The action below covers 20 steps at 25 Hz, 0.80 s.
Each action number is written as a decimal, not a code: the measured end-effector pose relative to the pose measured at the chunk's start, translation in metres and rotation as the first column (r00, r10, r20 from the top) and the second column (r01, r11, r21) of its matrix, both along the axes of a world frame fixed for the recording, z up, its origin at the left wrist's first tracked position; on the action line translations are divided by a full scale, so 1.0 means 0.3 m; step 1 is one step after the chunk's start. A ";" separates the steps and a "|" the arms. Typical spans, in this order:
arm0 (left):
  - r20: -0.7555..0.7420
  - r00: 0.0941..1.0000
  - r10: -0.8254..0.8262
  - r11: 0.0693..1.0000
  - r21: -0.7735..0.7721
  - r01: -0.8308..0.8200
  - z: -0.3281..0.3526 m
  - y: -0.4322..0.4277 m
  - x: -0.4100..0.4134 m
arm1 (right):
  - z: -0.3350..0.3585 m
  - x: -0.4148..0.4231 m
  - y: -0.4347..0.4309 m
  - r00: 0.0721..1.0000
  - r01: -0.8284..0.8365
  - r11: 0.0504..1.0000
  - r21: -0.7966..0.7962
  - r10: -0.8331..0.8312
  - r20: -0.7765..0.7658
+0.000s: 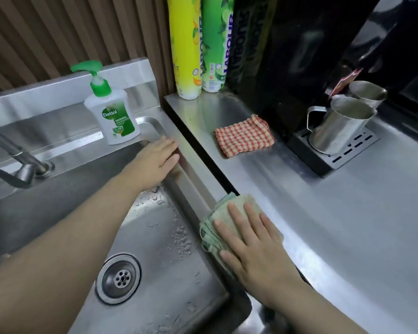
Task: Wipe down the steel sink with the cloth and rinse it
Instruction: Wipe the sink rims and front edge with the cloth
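A steel table (348,225) ran along the three o'clock side of the steel sink (169,249). The basin floor was beaded with water, though nothing flowed from the tap (17,162) at nine o'clock.

The person's left hand (155,162) rested on the rim at the basin's one o'clock corner, fingers straight and loose, holding nothing. The right hand (256,247) lay flat on the folded green cloth (217,213) at four o'clock of the basin. Its fingers were spread and pressed the cloth down rather than curling round it. The cloth sat across the sink's right rim, where the rim met the table.

By the look of it, the wipe-down was under way but not finished. The cloth was on the rim, not in the basin, and the droplets suggested the floor had not been wiped dry. The rinse appeared to be left to do, with the tap dry.

A pump bottle of hand wash (111,116) stood on the back ledge at twelve o'clock. A second, red-checked cloth (244,136) lay untouched on the table at two o'clock.
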<state>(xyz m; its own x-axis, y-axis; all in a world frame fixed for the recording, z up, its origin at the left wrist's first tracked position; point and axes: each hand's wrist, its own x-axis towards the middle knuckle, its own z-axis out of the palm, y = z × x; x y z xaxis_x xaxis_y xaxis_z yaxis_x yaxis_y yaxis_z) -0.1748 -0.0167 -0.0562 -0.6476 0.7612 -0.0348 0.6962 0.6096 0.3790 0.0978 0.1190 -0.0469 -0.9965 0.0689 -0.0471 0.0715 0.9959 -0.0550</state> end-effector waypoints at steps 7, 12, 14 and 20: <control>-0.072 0.937 -0.342 0.938 0.039 0.345 -0.029 0.055 0.226 | 0.013 -0.095 -0.002 0.992 0.108 0.994 0.002 -0.108 0.062; -0.097 0.925 -0.367 0.930 -0.010 0.368 -0.051 0.064 0.228 | 0.009 0.267 -0.017 0.991 0.129 0.992 0.009 -0.130 0.037; -0.088 0.921 -0.379 0.925 -0.015 0.379 -0.040 0.066 0.219 | -0.008 0.360 -0.014 0.987 0.155 0.988 0.001 -0.155 0.038; -0.048 0.921 -0.386 0.922 -0.039 0.384 -0.016 0.063 0.216 | 0.019 0.043 -0.004 0.981 0.164 0.986 0.034 -0.167 0.104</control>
